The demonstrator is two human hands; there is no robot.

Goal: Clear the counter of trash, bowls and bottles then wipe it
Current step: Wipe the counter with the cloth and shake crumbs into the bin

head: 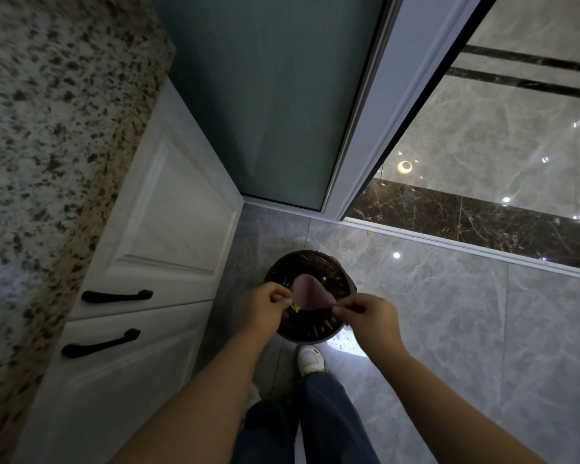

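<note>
Both of my hands hold a small purplish piece of trash (310, 294) over a dark round trash bin (329, 267) that stands on the floor. My left hand (265, 304) pinches its left edge, and a bit of yellow shows just below the fingers. My right hand (365, 313) pinches the right edge. The speckled granite counter (47, 128) runs along the left side of the view, and the part that shows is bare.
White cabinet doors (168, 212) with black handles (116, 295) stand below the counter, left of the bin. A frosted sliding door (265, 95) and its frame are ahead. Glossy grey floor tiles (449, 313) spread to the right. My white shoe (312, 360) is just behind the bin.
</note>
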